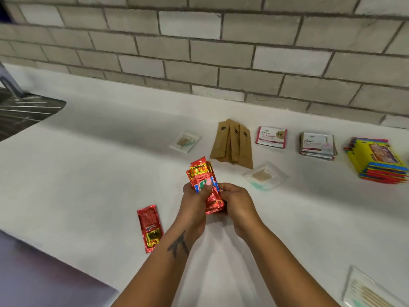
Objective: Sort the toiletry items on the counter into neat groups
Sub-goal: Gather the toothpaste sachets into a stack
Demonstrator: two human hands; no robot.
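A bundle of red foil sachets (204, 185) is held upright above the middle of the white bench (88, 173), the left hand (194, 196) and right hand (234, 202) both gripping it with curled fingers. One more red sachet (150, 228) lies flat to the near left. Farther off, brown paper sleeves (232, 144) fan out; right of them sit a single white sachet (271, 137), a white sachet stack (317, 146) and a yellow packet stack (376, 160).
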